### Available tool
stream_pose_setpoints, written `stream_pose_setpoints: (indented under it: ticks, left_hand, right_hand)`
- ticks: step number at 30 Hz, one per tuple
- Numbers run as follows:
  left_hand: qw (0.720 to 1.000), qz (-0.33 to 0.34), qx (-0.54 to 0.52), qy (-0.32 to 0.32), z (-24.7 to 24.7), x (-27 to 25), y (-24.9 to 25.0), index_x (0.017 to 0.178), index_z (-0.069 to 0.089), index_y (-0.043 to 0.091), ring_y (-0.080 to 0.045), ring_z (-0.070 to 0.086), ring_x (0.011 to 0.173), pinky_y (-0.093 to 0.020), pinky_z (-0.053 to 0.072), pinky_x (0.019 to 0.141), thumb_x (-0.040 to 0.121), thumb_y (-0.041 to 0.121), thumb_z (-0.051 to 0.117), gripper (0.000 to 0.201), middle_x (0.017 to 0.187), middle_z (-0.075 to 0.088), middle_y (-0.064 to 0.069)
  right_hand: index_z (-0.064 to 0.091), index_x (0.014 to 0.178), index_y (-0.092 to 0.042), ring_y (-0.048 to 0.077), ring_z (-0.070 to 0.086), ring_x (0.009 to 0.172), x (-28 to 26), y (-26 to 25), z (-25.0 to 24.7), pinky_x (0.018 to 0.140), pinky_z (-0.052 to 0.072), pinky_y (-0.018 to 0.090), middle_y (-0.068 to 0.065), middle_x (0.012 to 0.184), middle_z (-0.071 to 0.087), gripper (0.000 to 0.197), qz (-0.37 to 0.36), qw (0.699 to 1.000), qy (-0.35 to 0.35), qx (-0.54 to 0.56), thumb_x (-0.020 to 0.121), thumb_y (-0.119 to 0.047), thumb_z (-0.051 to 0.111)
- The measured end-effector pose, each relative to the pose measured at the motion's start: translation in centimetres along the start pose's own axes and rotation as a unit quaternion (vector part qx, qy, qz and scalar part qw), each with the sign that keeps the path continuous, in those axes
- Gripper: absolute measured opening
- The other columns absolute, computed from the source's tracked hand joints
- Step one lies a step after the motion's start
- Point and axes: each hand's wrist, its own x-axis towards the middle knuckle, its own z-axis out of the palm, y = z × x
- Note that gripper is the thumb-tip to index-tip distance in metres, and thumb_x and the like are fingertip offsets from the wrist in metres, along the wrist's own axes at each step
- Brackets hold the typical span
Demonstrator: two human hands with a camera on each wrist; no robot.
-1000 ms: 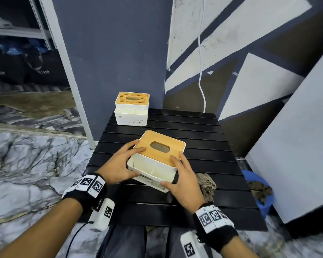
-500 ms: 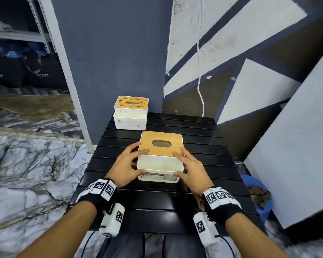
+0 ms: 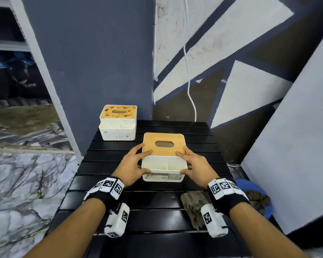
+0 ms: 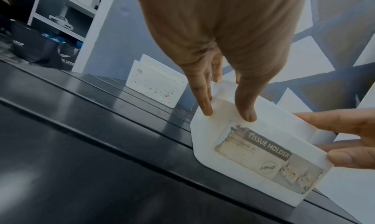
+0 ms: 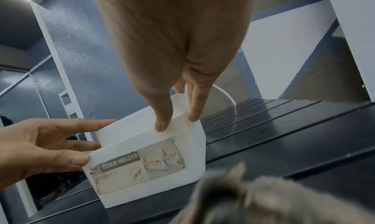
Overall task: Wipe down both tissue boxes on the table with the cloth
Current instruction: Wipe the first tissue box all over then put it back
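The near tissue box (image 3: 163, 157), white with a wooden lid, stands flat in the middle of the black slatted table (image 3: 153, 202). My left hand (image 3: 138, 162) grips its left front corner and my right hand (image 3: 186, 162) grips its right front corner, thumbs on the labelled front. The left wrist view shows my left hand (image 4: 227, 113) on the box (image 4: 253, 155); the right wrist view shows my right hand (image 5: 176, 123) on the box (image 5: 142, 163). A second, speckled, dirty tissue box (image 3: 117, 123) stands at the table's back left. The brown cloth (image 3: 192, 205) lies by my right wrist.
A blue basin (image 3: 257, 190) holding a dirty rag sits on the floor at the right, beside a leaning white panel (image 3: 296, 155). A white cable (image 3: 189, 90) hangs down the wall behind the table. Metal shelving (image 3: 11, 45) stands at the left.
The near box was tilted and turned in my hands; it now sits square and flat on the table, a little farther from me. Both hands stay on it.
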Motion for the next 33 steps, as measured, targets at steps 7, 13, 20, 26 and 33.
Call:
stream_pose_setpoints:
  ticks: [7, 13, 20, 26, 33]
  left_hand:
    - [1.000, 0.012, -0.012, 0.003, 2.2, 4.8, 0.7, 0.143, 0.051, 0.021, -0.007, 0.036, 0.133, -0.001, 0.041, 0.089, 0.079, 0.008, 0.080, 0.071, 0.156, 0.025, 0.008]
    - [0.997, 0.035, -0.053, 0.044, 4.1, 8.5, 1.0, 0.136, 0.058, 0.021, -0.003, 0.042, 0.128, -0.008, 0.047, 0.092, 0.079, 0.005, 0.080, 0.063, 0.155, 0.033, 0.008]
    - [0.994, 0.055, -0.058, 0.071, 6.0, 12.4, 1.0, 0.134, 0.060, 0.022, -0.002, 0.041, 0.128, -0.002, 0.042, 0.091, 0.081, 0.007, 0.078, 0.058, 0.150, 0.033, 0.014]
    - [0.993, 0.053, -0.041, 0.095, 6.8, 15.8, 1.2, 0.130, 0.064, 0.023, -0.003, 0.052, 0.116, -0.008, 0.048, 0.089, 0.078, 0.008, 0.082, 0.057, 0.153, 0.039, 0.005]
    - [0.996, 0.029, -0.028, 0.084, 7.3, 19.8, 1.5, 0.129, 0.064, 0.022, -0.016, 0.054, 0.123, -0.031, 0.056, 0.093, 0.076, 0.008, 0.082, 0.057, 0.152, 0.039, 0.003]
  right_hand:
    - [0.039, 0.141, -0.032, 0.015, 0.049, 0.125, 2.2, 3.5, -2.3, 0.103, 0.045, 0.034, -0.013, 0.156, 0.014, 0.071, -0.007, 0.999, 0.015, 0.032, 0.082, -0.008, 0.070]
    - [0.043, 0.139, -0.032, 0.023, 0.056, 0.117, 4.4, 6.7, -3.0, 0.103, 0.045, 0.031, -0.012, 0.155, 0.020, 0.064, -0.020, 0.995, 0.086, 0.044, 0.085, -0.006, 0.067]
    - [0.050, 0.134, -0.027, 0.002, 0.055, 0.107, 7.4, 8.8, -4.2, 0.101, 0.046, 0.031, -0.020, 0.145, 0.025, 0.058, -0.046, 0.986, 0.144, 0.064, 0.084, -0.002, 0.066]
    - [0.051, 0.134, -0.030, 0.017, 0.060, 0.111, 10.4, 10.7, -5.5, 0.102, 0.046, 0.034, -0.019, 0.145, 0.027, 0.059, -0.050, 0.986, 0.147, 0.054, 0.084, -0.003, 0.066]
    - [0.052, 0.132, -0.031, 0.027, 0.063, 0.104, 13.6, 12.7, -6.7, 0.093, 0.045, 0.016, -0.022, 0.143, 0.028, 0.060, -0.039, 0.985, 0.154, 0.073, 0.083, 0.000, 0.067]
